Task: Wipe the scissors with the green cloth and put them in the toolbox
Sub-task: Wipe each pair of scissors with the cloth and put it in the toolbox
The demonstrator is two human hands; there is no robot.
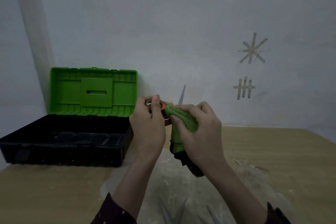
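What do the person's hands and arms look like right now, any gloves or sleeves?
Left hand and right hand are bare: no gloves, rings or watch visible. Forearms are uncovered. The left sleeve is dark with small pale dots; the right sleeve looks dark too.

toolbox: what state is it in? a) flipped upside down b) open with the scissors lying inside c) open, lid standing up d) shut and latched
c: the toolbox is open with its green lid standing upright at the back. The scissors are outside it, gripped by the left hand, while the right hand holds the cloth on them.
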